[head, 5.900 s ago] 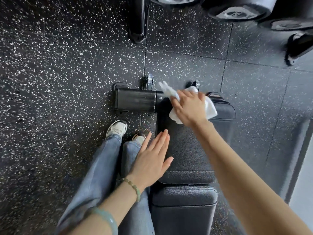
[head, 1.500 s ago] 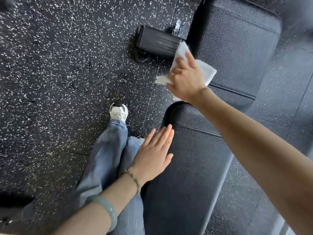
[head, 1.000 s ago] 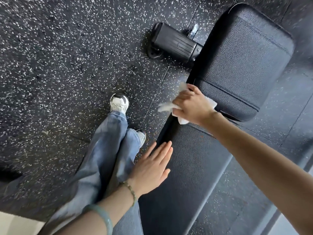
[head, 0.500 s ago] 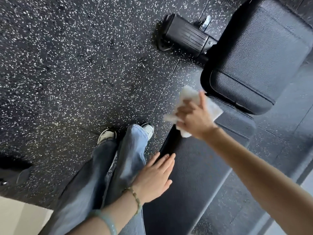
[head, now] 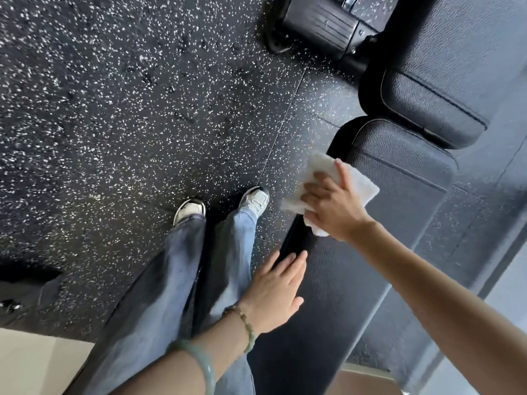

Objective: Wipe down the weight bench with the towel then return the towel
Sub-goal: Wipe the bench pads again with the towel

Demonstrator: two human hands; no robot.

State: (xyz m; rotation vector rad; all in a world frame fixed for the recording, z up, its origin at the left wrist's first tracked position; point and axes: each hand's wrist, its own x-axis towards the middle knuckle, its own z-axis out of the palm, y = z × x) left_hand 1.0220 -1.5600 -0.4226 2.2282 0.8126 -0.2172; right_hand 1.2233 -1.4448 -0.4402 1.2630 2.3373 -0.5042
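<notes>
Towel [head: 360,185], white and folded, sits at the far end of the weight bench [head: 370,280]'s long pad, right on the edge nearest the person's legs, with part of it hanging over that edge toward the speckled floor [head: 142,109]. The right hand [head: 333,206] has it: the forefinger lies stretched along the cloth and the other fingers are bent down over it, pressing it to the vinyl. From those fingers the pad runs away on a slant, back toward the person's body, so nearly all of its length lies on the near side of the towel and only a short strip up to the rounded end lies beyond. Past a narrow gap stands the second pad [head: 456,67], well clear of the cloth. The left hand [head: 273,297] holds nothing; its fingers are straight and close together, laid flat at the same near edge of the long pad, between the towel and the body. I'd judge the wiping is mid-course, and the coming stroke would be a pull down the pad's long axis toward the person. The right hand is the one placed for it, though the left lies along that line and may need to lift. Where the towel belongs afterwards cannot be seen from here.
</notes>
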